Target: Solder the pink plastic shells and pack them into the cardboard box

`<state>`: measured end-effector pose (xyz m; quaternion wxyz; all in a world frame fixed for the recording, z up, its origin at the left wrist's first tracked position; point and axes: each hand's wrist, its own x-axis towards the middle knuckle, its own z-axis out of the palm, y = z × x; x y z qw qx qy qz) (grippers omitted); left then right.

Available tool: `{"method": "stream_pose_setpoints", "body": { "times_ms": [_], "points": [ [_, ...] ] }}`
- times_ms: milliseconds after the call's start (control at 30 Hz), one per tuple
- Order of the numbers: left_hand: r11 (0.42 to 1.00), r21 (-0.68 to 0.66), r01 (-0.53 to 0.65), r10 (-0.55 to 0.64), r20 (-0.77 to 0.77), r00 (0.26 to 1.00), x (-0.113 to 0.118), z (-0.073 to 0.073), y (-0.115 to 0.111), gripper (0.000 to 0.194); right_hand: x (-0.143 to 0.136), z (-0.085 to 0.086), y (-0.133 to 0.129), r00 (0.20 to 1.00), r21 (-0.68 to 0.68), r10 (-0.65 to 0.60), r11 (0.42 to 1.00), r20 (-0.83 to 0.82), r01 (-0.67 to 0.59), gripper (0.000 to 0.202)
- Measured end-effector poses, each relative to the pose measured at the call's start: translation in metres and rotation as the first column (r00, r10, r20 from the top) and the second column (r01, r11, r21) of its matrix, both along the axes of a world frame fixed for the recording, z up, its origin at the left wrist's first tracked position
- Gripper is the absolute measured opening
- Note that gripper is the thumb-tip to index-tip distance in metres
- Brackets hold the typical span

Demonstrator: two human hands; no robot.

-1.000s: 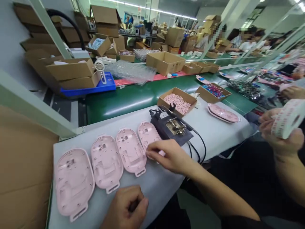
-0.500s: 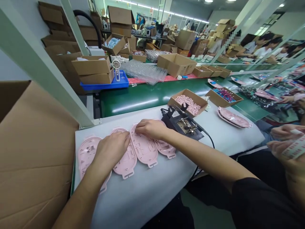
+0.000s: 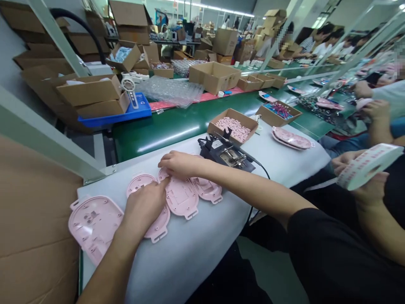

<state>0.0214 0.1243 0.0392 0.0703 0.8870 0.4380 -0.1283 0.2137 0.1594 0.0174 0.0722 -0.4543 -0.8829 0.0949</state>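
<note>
Several pink plastic shells lie in a row on the white-covered bench, showing their inner sides. My left hand (image 3: 148,203) is over the second shell (image 3: 157,226), its index finger reaching the left edge of the third shell (image 3: 182,196). My right hand (image 3: 179,164) covers that shell's far end, fingers bent down and closed. Whatever is under the fingertips of either hand is hidden. To the left, partly behind my left forearm, lies a tilted shell (image 3: 95,221). Another shell (image 3: 207,188) sits under my right forearm.
Beyond my right arm are a black metal device (image 3: 229,154) with a cable and a box of small pink parts (image 3: 234,126). Stacked shells (image 3: 291,138) lie further right. A co-worker's hands hold a tape roll (image 3: 368,166). A green conveyor (image 3: 171,131) runs behind; a large carton (image 3: 38,228) stands left.
The view has shifted, so the bench appears further left. My left index finger now points onto the third shell. The leftmost shell lies more apart from the row. The co-worker's tape roll shows more fully.
</note>
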Motion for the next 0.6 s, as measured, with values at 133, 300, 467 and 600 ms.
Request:
{"method": "stream_pose_setpoints", "body": {
  "times_ms": [133, 300, 467, 600],
  "points": [
    [1.000, -0.014, 0.021, -0.021, -0.012, 1.000, 0.003, -0.004, 0.001, 0.057, -0.001, 0.003, 0.008, 0.999, -0.065, -0.018, 0.998, 0.034, 0.020, 0.036],
    [0.999, -0.028, 0.016, -0.016, 0.002, 1.000, 0.004, -0.005, -0.001, 0.058, -0.005, 0.006, 0.013, 0.998, -0.116, -0.044, 0.992, 0.040, 0.049, 0.041],
    [0.998, -0.061, -0.014, 0.017, 0.050, 0.999, 0.003, -0.004, 0.001, 0.057, -0.008, 0.015, 0.021, 0.994, -0.169, -0.085, 0.981, 0.064, 0.095, 0.039],
    [0.944, -0.248, -0.216, 0.318, 0.516, 0.796, -0.009, 0.000, 0.003, 0.048, -0.011, 0.032, 0.008, 0.990, -0.067, -0.101, 0.993, -0.102, 0.095, 0.037]
  ]
}}
